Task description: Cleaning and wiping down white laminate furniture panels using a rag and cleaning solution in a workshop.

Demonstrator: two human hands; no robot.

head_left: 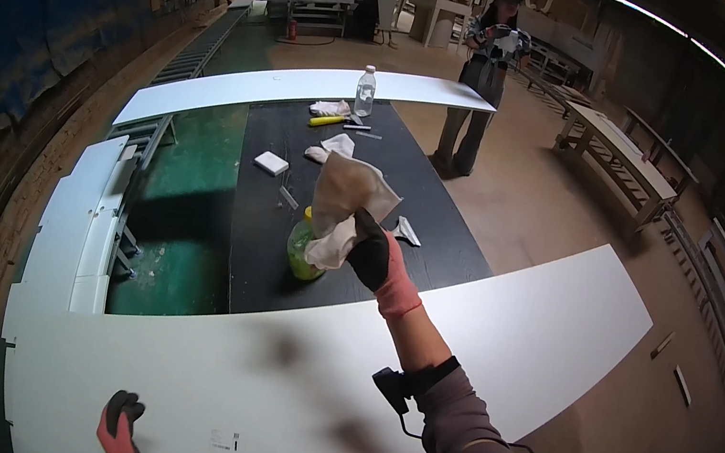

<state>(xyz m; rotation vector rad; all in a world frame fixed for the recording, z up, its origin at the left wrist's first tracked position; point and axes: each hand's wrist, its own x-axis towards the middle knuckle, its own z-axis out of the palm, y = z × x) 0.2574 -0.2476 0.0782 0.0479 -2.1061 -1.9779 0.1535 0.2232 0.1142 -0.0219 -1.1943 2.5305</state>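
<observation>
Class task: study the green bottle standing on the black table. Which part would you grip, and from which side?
Probably the green bottle body, from the left: it stands upright, and the right hand with its cloth covers the top and right side.

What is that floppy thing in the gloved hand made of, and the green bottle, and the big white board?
The rag in the right hand looks like soft cloth: it droops and folds. The green bottle seems to be see-through plastic, since light glows through it. The white board is smooth and matt with a thin flat edge, probably a coated wood panel, though its core is hidden.
</observation>
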